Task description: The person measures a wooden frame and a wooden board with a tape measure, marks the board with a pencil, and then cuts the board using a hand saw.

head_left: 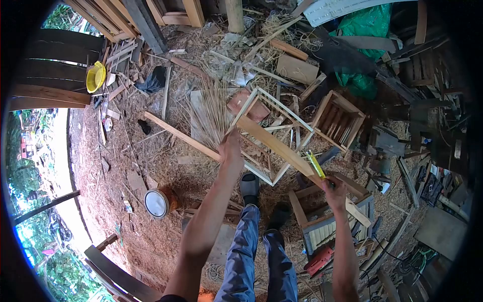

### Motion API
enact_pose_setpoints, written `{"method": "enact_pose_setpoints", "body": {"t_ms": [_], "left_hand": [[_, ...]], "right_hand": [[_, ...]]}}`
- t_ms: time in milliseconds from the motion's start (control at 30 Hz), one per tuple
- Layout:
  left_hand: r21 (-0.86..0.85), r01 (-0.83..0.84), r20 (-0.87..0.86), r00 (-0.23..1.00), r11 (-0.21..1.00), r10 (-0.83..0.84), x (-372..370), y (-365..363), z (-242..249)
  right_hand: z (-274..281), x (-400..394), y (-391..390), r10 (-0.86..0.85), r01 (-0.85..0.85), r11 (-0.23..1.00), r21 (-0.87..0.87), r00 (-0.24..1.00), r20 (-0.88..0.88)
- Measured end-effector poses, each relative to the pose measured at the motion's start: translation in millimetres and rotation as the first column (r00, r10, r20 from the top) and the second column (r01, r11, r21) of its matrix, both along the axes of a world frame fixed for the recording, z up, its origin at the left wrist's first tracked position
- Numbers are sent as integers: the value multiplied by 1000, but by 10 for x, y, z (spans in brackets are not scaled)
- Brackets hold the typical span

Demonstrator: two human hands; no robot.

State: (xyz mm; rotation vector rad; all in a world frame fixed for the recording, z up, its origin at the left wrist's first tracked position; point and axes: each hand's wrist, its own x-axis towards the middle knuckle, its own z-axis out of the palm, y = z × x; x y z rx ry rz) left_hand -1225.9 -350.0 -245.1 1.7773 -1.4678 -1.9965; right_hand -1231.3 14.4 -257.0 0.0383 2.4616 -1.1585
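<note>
A long flat wooden board (275, 143) runs slantwise between my two hands, over a pale rectangular wooden frame (297, 119). My left hand (231, 147) is closed around the board's upper left end. At its lower right end my right hand (335, 192) is closed, holding a narrow yellow tool (316, 165) with a dark end beside the board; I cannot tell the tool's exact kind. A thinner wooden strip (181, 134) reaches from the left toward my left wrist.
Wood shavings cover the ground. A lidded bucket (157, 203) stands left of my feet. Right of my legs are a slatted wooden piece (334, 229) and a red power tool (319, 261). Farther out are a wooden crate (340, 120), a yellow basin (95, 77) and a bundle of thin sticks (209, 110).
</note>
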Motion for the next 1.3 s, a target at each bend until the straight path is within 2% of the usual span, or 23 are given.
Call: {"method": "enact_pose_setpoints", "body": {"t_ms": [67, 100, 167, 300, 367, 500, 667, 733, 767, 800, 900, 933, 1000, 1033, 1067, 1100, 1133, 1167, 1200, 1233, 1300], "left_hand": [[350, -167, -133, 965, 922, 225, -120, -30, -156], [350, -168, -134, 965, 922, 227, -186, -28, -187], [458, -261, -123, 928, 850, 351, -307, 15, -248], [401, -357, -70, 906, 844, 417, -320, 71, -510], [376, -254, -130, 938, 891, 322, -277, 35, -487], [399, -239, -144, 937, 885, 318, -240, -54, -610], [334, -200, -218, 934, 921, 282, -210, -33, -627], [348, -192, -188, 944, 918, 269, -244, -6, -452], [354, -187, -162, 953, 916, 258, -269, 0, -342], [349, -201, -159, 950, 916, 269, -247, -26, -488], [396, -109, -255, 941, 912, 224, -128, -89, -602], [398, -108, -253, 942, 911, 222, -142, -30, -450], [124, -103, -65, 992, 987, 112, -163, 147, -173], [125, -99, -65, 992, 987, 108, -88, 256, -245], [-185, -34, -104, 994, 982, 15, 14, 379, -307], [-478, 23, -113, 990, 878, -88, 118, 489, -347], [-478, 29, -113, 989, 878, -94, 163, 582, -183], [-770, 323, 10, 868, 550, -497, 214, 662, -17], [-893, 447, 263, 612, 52, -746, 251, 739, 111], [-894, 445, 260, 607, 49, -751, 290, 817, 104], [-807, 513, 465, 242, -294, -852, 370, 937, 57]], "right_hand": [[167, 11, -102, -12, 12, 1000, 12, 1000, -1], [227, -4, -140, -21, 21, 999, 26, 1000, -8], [113, 6, -97, -34, 34, 999, 4, 999, 5], [138, -21, -107, -39, 40, 999, -5, 998, 44], [199, -23, -158, -40, 40, 999, 13, 999, 22], [172, -6, -145, -8, 8, 1000, 7, 996, -86], [169, -29, -142, 16, -13, 999, 45, 998, -56], [94, -16, -100, 14, -11, 999, 46, 998, -67], [53, -13, -75, -10, 10, 999, 36, 1000, 0], [32, -20, -62, -33, 31, 999, 25, 997, 66], [101, -27, -95, -7, 7, 1000, 30, 1000, 18], [100, -26, -89, -10, 9, 999, 32, 1000, 20], [97, -28, -81, -2, 2, 1000, -12, 1000, 3], [90, -26, -74, -6, 6, 1000, -11, 1000, 3], [78, -22, -73, -21, 22, 999, -24, 1000, 15], [71, -11, -72, -38, 39, 999, -36, 999, 29], [79, -14, -74, -44, 45, 998, -36, 999, 29], [85, -26, -77, -21, 21, 999, -24, 1000, -1], [93, -30, -78, 2, -2, 1000, -11, 1000, -30], [88, -27, -76, -6, 6, 1000, -10, 999, -32], [89, -12, -95, 18, -10, 997, 76, 994, -104]]}}
